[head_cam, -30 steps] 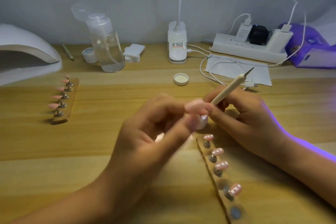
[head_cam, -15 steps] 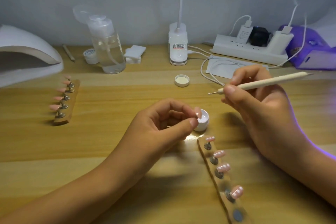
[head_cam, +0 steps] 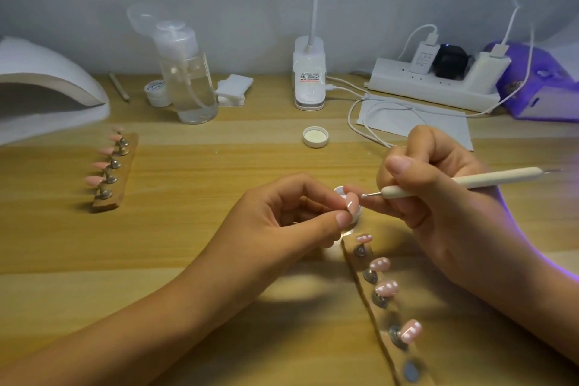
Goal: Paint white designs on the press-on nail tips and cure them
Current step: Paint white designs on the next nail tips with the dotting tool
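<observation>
Fingers (head_cam: 315, 193) of the left hand (head_cam: 275, 222) pinch a pink nail tip (head_cam: 351, 200) over a small white pot (head_cam: 356, 217) on the wooden table (head_cam: 188, 244); the right hand (head_cam: 438, 207) grips a dotting pen (head_cam: 463, 181), its metal point just beside that tip. Four dotted tips stand on the holder strip (head_cam: 383, 312) nearby

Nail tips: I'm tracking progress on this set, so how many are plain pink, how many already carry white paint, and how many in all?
Plain pink tips on the left holder: 5
White-dotted tips on the near holder: 4
Held tip, a white mark on it, pinched in the left hand: 1
Total: 10
</observation>
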A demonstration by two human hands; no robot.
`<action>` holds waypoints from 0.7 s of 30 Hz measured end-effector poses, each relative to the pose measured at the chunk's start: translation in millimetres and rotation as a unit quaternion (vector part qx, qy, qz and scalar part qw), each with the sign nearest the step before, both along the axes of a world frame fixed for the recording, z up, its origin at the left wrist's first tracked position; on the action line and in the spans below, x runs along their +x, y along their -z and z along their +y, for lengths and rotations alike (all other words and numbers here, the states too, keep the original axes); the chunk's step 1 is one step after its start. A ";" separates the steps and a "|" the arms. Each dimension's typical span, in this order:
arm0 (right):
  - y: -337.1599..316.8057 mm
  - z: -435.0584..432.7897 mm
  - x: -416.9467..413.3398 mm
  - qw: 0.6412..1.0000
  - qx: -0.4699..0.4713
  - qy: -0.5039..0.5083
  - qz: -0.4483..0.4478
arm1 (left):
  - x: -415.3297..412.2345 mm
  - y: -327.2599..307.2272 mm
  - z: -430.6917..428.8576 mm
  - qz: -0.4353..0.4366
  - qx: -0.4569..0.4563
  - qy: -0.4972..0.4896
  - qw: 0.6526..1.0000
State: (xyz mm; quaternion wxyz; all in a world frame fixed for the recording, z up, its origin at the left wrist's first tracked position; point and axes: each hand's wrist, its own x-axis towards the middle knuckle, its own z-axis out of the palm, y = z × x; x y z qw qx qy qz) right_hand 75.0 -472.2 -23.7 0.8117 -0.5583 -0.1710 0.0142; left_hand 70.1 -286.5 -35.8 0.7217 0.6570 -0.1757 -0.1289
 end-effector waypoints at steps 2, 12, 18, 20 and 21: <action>-0.9 0.2 -0.4 1.000 -0.005 -0.005 0.008 | -0.2 0.9 0.2 0.003 0.003 0.002 1.000; -1.8 3.6 -0.5 0.999 -0.019 -0.001 0.037 | 1.1 2.5 0.5 0.007 0.004 -0.001 1.000; -0.9 2.1 0.3 0.999 -0.037 -0.017 0.025 | 0.5 2.2 1.7 0.004 0.002 0.005 1.000; -0.5 2.2 0.5 0.999 -0.034 -0.021 0.025 | 0.4 2.0 1.3 0.003 0.005 0.001 1.000; -0.1 2.3 0.5 0.999 -0.028 -0.022 0.028 | 0.2 1.8 1.2 0.003 0.005 0.000 1.000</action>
